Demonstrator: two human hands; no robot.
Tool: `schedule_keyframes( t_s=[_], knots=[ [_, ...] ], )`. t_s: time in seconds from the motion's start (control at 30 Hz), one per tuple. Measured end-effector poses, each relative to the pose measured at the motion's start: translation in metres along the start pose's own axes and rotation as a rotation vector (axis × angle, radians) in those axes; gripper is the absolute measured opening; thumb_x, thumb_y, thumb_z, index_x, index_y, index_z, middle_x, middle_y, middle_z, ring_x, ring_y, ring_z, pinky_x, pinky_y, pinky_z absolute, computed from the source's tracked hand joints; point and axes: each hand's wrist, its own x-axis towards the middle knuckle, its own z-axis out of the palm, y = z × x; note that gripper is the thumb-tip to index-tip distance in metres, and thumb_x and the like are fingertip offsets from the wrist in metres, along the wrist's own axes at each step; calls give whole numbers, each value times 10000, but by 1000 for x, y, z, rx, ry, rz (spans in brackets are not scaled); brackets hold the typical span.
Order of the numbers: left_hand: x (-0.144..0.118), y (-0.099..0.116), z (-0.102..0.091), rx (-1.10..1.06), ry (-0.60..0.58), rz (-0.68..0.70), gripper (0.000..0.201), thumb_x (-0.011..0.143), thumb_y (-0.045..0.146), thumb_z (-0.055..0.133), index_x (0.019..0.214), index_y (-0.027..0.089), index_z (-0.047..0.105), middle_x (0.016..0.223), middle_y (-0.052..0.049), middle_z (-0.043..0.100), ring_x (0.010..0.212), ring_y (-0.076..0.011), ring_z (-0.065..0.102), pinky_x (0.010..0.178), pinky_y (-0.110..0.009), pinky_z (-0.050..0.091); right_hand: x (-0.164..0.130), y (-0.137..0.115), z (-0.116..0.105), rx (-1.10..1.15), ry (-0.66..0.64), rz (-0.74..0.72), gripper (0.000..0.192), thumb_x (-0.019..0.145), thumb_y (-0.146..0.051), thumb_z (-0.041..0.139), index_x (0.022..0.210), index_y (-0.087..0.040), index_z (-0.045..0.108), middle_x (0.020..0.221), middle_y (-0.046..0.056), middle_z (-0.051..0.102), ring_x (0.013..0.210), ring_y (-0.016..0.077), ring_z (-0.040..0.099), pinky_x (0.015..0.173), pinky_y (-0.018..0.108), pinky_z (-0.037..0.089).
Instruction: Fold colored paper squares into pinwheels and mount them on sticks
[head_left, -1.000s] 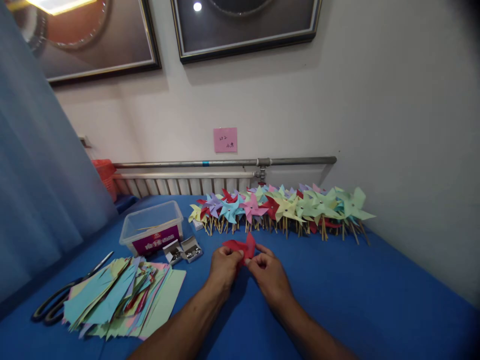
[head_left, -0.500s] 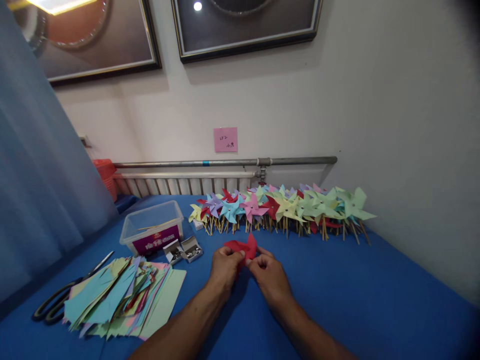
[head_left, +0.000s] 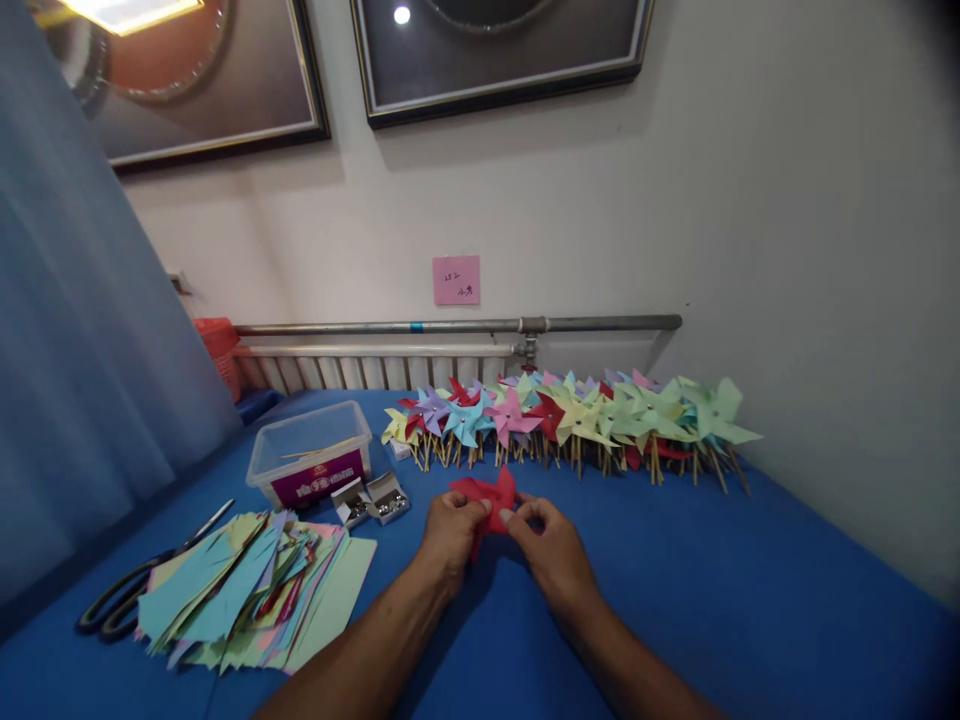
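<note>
A red paper pinwheel [head_left: 501, 490] with folded blades is held up over the blue cloth, between both hands. My left hand [head_left: 452, 530] pinches it from the left, thumb lying near its middle. From the right, my right hand [head_left: 551, 545] grips its edge between thumb and fingers. No stick shows on this pinwheel, and the fingers partly cover it. Nearest to my left hand are two small open boxes of shiny metal pins [head_left: 388, 500]. Behind both hands stands a long row of finished pinwheels [head_left: 577, 415] on thin sticks.
A clear plastic tub [head_left: 300, 455] with a few sticks stands at the left. Before it lies a pile of coloured paper pieces [head_left: 247, 595], beside black-handled scissors [head_left: 124, 600]. A metal pipe [head_left: 337, 328] runs along the wall, and a blue curtain [head_left: 90, 300] hangs at left.
My right thumb and fingers have shifted on the red pinwheel, whose front now shows more openly. The whole view has moved slightly; the other things lie as before.
</note>
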Motion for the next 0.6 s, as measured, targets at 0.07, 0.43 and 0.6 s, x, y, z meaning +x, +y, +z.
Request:
schedule_keyframes(
  t_s=[0.07, 0.43, 0.6],
  knots=[
    [-2, 2, 0, -20, -49, -12, 269, 524, 299, 833, 596, 134, 633, 500, -17, 600, 429, -101, 489, 468, -233, 361, 0, -3, -2, 140, -12, 72, 246, 696, -465, 739, 775, -245, 663, 991, 100, 760, 986, 301, 698, 866, 404, 532],
    [-11, 7, 2, 97, -289, -29, 206, 545, 308, 744, 571, 144, 621, 494, -5, 561, 409, -78, 418, 451, -232, 257, -2, 0, 1, 500, -229, 265, 325, 622, -438, 819, 766, -180, 685, 670, 12, 691, 611, 162, 613, 625, 278, 473],
    [-12, 10, 2, 146, -262, -43, 199, 555, 295, 719, 515, 168, 571, 437, 18, 505, 384, -69, 362, 430, -235, 222, -1, 0, 1, 498, -242, 255, 292, 627, -421, 819, 741, -187, 687, 660, 13, 698, 572, 153, 593, 587, 270, 454]
  ],
)
